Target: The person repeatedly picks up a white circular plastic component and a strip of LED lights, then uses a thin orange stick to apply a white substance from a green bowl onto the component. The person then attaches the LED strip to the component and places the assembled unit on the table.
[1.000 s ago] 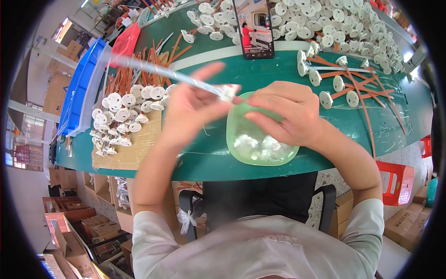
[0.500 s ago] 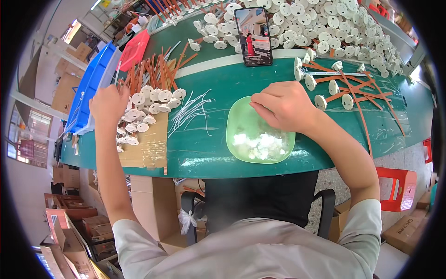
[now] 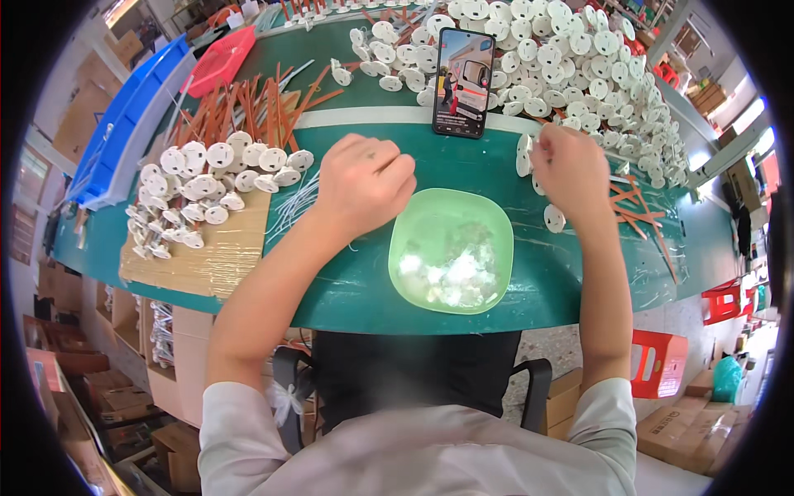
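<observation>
the left hand [image 3: 365,183] curls beside the green dish's [image 3: 442,211] far-left corner, the right hand [image 3: 572,169] partly hides white discs [image 3: 554,218] farther right, and what either grips cannot be told.

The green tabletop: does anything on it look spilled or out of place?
Nothing looks plainly spilled: the white stuff sits inside the green bowl. The lit phone looks odd, standing before the heap of white discs. Orange strips right of the right hand lie crisscrossed, rather untidily.
</observation>
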